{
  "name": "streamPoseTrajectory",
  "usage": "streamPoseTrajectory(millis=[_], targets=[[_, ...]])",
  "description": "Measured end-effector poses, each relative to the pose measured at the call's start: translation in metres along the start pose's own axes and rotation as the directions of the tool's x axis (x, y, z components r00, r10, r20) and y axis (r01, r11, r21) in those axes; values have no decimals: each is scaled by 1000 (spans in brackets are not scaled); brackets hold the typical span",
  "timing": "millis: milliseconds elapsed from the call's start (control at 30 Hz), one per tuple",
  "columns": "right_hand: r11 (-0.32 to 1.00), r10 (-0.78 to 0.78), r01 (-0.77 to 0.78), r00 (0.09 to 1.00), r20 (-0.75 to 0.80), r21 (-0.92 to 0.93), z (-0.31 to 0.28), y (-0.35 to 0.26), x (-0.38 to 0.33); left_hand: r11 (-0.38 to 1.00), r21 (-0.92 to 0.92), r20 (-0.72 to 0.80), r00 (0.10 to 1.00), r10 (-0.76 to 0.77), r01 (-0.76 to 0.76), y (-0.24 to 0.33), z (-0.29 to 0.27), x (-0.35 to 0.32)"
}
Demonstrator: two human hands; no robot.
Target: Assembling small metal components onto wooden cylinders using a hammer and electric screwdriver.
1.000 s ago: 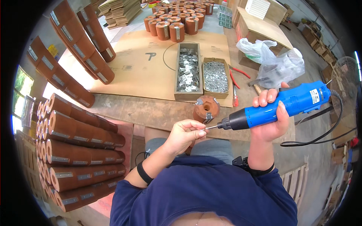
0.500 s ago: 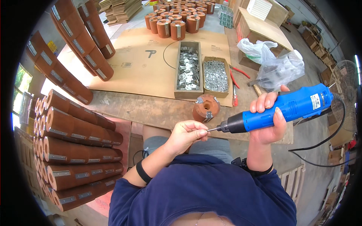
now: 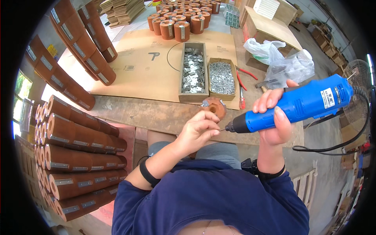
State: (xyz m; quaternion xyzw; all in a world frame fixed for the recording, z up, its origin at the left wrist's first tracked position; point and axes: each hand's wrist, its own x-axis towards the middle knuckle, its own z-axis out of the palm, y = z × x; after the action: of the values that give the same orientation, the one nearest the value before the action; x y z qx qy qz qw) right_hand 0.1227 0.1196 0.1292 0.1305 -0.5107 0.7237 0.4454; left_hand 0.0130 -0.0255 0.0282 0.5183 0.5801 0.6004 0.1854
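Note:
My right hand (image 3: 274,121) is wrapped round a blue electric screwdriver (image 3: 309,102), its black nose pointing left. At that nose, my left hand (image 3: 199,131) has thumb and fingers pinched round the tip of the thin screwdriver bit (image 3: 222,129). Whether a screw sits in the pinch is hidden. Just beyond my left fingers, a short reddish-brown cylinder (image 3: 220,111) with a central hole and metal plates stands at the bench's near edge. Behind it are a grey tray (image 3: 181,74) of small metal plates and a cardboard box (image 3: 222,96) of screws.
Long brown cylinders (image 3: 86,141) lie stacked at left; more columns (image 3: 80,45) stand behind. Several short cylinders (image 3: 182,31) crowd the far bench. Red-handled pliers (image 3: 241,80), a hammer (image 3: 264,83) and plastic bags (image 3: 290,64) lie at right. A black cord (image 3: 352,143) trails from the screwdriver.
The screwdriver and both hands have risen slightly, toward the short cylinder. My left fingers now partly cover that cylinder. The cord has swung nearer the screwdriver's rear.

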Motion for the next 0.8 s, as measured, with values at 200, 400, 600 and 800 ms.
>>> streamPoseTrajectory(millis=[200,400,600,800], targets=[[982,-33,21,998,-61,-188,11,20,7,857,473,-33,968,249,-205,0,-2,18],[912,-79,65,997,-18,-404,12,40,12,843,525,-69,982,178,-116,-19,6,11],[867,-23,36,999,32,-497,8,45,13,849,524,-91,987,132,-65,-26,11,8],[849,-40,62,998,53,-524,8,51,11,855,517,-94,990,106,-43,-28,11,8]])
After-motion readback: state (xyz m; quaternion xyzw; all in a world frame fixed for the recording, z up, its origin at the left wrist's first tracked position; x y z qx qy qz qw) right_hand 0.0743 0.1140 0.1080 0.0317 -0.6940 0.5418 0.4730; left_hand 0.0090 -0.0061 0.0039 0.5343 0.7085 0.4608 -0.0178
